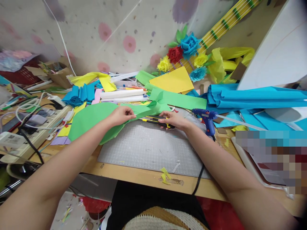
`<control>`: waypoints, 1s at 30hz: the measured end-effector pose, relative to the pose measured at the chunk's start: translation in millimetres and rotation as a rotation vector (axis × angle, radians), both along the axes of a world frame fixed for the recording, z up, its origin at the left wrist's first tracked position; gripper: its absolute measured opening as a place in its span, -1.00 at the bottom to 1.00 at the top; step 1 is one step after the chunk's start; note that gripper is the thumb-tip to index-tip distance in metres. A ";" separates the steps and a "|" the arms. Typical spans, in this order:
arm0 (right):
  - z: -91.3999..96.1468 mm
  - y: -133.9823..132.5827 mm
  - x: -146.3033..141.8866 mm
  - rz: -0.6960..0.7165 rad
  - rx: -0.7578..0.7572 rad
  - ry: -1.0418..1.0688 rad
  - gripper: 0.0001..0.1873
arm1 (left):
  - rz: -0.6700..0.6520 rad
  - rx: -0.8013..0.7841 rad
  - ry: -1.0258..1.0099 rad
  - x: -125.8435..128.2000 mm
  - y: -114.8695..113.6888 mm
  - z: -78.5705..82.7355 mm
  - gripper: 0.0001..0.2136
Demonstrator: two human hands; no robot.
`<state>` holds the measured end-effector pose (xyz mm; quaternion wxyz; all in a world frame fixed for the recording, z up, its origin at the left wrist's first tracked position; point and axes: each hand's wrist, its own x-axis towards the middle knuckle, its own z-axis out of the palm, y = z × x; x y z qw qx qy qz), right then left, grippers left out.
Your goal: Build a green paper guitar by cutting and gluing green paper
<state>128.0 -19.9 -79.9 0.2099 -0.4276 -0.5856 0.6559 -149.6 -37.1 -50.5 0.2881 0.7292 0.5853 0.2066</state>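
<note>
A person's left hand (122, 115) pinches the edge of a green sheet (89, 123) between closed fingertips, while the fingers of the right hand (174, 120) curl around a black-and-yellow utility knife (154, 119) just beside it. The sheet, smooth, matte and thin, spreads in a broad rounded shape to the left of the left fingers, its narrower part curling upward between the two hands. Beneath the fingers lies a gray cutting mat (148, 150), printed with a fine grid and scuffed, on a wooden table (134, 176) with a chipped front edge. Right of the right fingers sits a glossy blue plastic glue gun (208, 121), a translucent stick in its back; farther right lies loosely folded, crinkled blue paper (254, 97). Beyond the fingers are a flat yellow sheet (171, 80) and ruffled paper flowers (190, 44). Crumpled yellow scraps (165, 176) lie nearer the person than either hand.
</note>
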 end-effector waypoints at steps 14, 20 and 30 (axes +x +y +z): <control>4.6 -7.6 15.4 0.096 -0.008 -0.047 -0.54 | 0.014 -0.017 -0.042 -0.9 1.3 -1.4 -0.77; 0.5 -1.8 11.6 0.071 -0.007 -0.024 -0.57 | 0.035 -0.035 -0.082 2.1 -0.2 4.4 -0.73; -2.3 4.9 0.6 0.146 0.040 -0.031 -0.58 | 0.064 -0.032 -0.121 -0.7 -0.1 -2.0 -0.75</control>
